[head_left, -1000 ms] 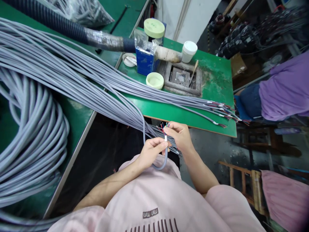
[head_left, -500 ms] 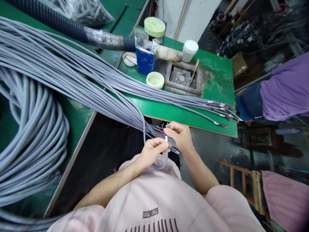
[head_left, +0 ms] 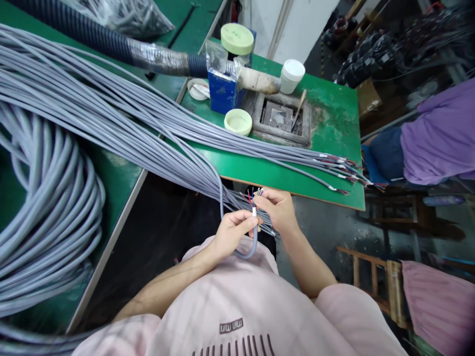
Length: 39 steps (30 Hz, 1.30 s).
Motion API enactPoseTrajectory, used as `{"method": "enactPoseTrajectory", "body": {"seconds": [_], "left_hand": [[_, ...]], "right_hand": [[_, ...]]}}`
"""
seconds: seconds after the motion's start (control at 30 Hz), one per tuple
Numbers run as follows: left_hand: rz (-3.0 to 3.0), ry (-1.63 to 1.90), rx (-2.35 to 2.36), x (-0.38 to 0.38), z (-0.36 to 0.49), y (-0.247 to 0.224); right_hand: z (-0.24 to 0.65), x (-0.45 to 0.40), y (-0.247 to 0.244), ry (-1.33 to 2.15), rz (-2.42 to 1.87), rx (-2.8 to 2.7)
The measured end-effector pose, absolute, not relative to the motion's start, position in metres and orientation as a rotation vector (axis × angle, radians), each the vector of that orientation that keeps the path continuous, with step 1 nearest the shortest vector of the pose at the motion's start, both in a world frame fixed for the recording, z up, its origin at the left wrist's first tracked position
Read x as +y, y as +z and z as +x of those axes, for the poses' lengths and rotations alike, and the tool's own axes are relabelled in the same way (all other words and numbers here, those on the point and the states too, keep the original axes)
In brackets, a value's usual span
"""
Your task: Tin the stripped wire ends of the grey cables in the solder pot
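Just past my shirt front, my left hand [head_left: 234, 231] pinches a grey cable [head_left: 254, 243] just below its white-wrapped end. From that end fan out thin coloured wires [head_left: 251, 198], red, blue and others. My right hand [head_left: 277, 207] has thumb and forefinger closed on some of these wires, with tips poking out above the fingers. The held cable loops down under my left hand. Behind both hands hangs a bundle of grey cables [head_left: 193, 180], their ends partly hidden by my fingers. More grey cables [head_left: 237, 141] lie across the green table, with stripped ends at right.
A soot-stained square pot [head_left: 309, 123] with a stick sits in the green table [head_left: 341, 133]. Around it stand a white tub [head_left: 292, 76], a blue box [head_left: 221, 91] and a pale lid [head_left: 238, 122]. Coiled cable [head_left: 55, 198] fills the left. A person in purple [head_left: 438, 133] is at right.
The coloured wires have spread slightly wider, with red and blue ones standing apart from those in my right hand. Both hands stay in nearly the same place.
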<state>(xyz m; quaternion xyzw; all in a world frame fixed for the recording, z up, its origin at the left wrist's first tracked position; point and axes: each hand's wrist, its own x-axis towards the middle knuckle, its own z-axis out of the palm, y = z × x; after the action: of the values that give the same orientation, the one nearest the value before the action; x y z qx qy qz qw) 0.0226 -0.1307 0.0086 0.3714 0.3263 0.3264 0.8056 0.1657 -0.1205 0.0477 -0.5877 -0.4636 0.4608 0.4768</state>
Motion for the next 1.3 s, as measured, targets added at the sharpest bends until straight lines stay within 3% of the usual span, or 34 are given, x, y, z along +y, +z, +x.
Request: {"method": "enactPoseTrajectory", "body": {"seconds": [0.5, 0.7, 0.8, 0.97, 1.1, 1.3], "left_hand": [[0.821, 0.638, 0.704, -0.128, 0.026, 0.015], [1.164, 0.691, 0.672, -0.113, 0.026, 0.024], [1.623, 0.839, 0.624, -0.091, 0.03, 0.023], [2.309, 0.983, 0.696, -0.037, 0.054, 0.022], [2.574, 0.915, 0.891, -0.002, 0.072, 0.024], [2.687, 0.818, 1.18, 0.026, 0.075, 0.025]], "right_hand": [[0.173, -0.128, 0.046, 1.172, -1.323, -1.065], [0.239, -0.182, 0.074, 0.839, -1.18, -0.9], [0.288, -0.222, 0.055, 0.656, -1.41, -0.715], [0.327, -0.268, -0.014, 0.441, -2.347, -0.624], [0.306, -0.265, -0.032, 0.665, -2.329, -0.941], [0.26, -0.227, -0.007, 0.955, -2.065, -1.2]]}}
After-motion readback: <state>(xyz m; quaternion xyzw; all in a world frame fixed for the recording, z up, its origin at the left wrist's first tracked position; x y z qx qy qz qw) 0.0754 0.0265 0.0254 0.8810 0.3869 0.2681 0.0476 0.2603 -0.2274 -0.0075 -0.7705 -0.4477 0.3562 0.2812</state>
